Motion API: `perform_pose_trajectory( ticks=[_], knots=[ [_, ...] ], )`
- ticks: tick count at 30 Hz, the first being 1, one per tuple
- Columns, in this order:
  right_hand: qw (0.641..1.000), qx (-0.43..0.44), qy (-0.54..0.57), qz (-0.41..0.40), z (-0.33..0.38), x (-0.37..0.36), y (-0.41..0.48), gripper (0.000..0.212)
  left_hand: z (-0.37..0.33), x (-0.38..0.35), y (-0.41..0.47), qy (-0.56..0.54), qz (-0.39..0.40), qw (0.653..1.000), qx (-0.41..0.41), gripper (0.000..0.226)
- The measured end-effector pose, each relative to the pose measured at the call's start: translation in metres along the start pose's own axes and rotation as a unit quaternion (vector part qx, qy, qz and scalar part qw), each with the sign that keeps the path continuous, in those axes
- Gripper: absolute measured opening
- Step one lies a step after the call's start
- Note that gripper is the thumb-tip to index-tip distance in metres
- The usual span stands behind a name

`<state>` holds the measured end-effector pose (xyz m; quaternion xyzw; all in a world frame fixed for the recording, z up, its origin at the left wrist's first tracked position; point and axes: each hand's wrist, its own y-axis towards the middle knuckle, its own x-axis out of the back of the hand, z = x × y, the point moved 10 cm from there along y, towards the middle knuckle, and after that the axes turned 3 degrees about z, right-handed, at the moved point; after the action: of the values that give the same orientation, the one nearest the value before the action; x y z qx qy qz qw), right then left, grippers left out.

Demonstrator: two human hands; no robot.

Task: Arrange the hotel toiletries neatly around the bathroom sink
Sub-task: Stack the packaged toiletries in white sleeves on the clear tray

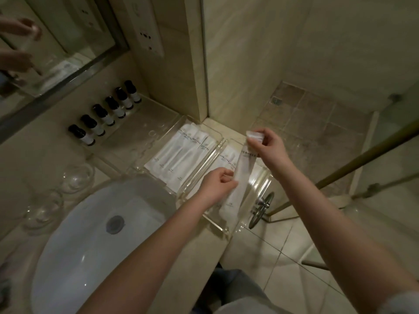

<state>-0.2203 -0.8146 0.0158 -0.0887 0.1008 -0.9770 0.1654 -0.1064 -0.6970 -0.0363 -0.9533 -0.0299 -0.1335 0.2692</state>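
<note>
- We see the left hand pinching the long white translucent sachet near its middle and the right hand pinching its top end. We judge this two-point hold keeps the limp packet straight.
- The sachet hangs tilted over the clear acrylic tray at 2 o'clock from the white oval sink, above a matching flat sachet lying inside.
- We judge it is being lined up with that one before being laid down.
- At this tray's 10 o'clock, a second clear tray holds white sachets side by side.
- Six small black-capped bottles stand in line at the sink's 12 o'clock.
</note>
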Motion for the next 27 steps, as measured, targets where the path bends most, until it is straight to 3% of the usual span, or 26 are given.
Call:
perform_pose_trajectory(
  ticks=[6, 9, 11, 14, 16, 22, 27],
  knots=[
    [0.988, -0.073, -0.093, -0.095, -0.065, 0.026, 0.0, 0.012, 0.042, -0.021, -0.001, 0.177, 0.009, 0.984, -0.002, 0.052],
    [0.968, -0.063, -0.228, -0.081, -0.078, 0.022, 0.0, 0.023, 0.046, -0.034, -0.001, 0.293, 0.024, 0.955, -0.038, 0.057],
    [0.934, -0.017, -0.353, -0.057, -0.077, 0.016, 0.001, 0.03, 0.047, -0.042, -0.001, 0.368, 0.037, 0.927, -0.06, 0.054],
    [0.835, 0.057, -0.547, -0.018, -0.077, 0.004, -0.002, 0.034, 0.046, -0.053, -0.001, 0.439, 0.049, 0.893, -0.084, 0.047],
    [0.782, 0.08, -0.618, 0.01, -0.083, -0.003, -0.006, 0.033, 0.047, -0.058, -0.001, 0.47, 0.053, 0.876, -0.096, 0.047],
    [0.761, 0.076, -0.643, 0.044, -0.089, -0.011, -0.018, 0.04, 0.043, -0.055, -0.001, 0.489, 0.024, 0.865, -0.11, 0.049],
    [0.752, 0.001, -0.655, 0.076, -0.102, -0.011, -0.024, 0.071, 0.051, -0.055, -0.005, 0.489, 0.025, 0.866, -0.1, 0.054]
  ],
)
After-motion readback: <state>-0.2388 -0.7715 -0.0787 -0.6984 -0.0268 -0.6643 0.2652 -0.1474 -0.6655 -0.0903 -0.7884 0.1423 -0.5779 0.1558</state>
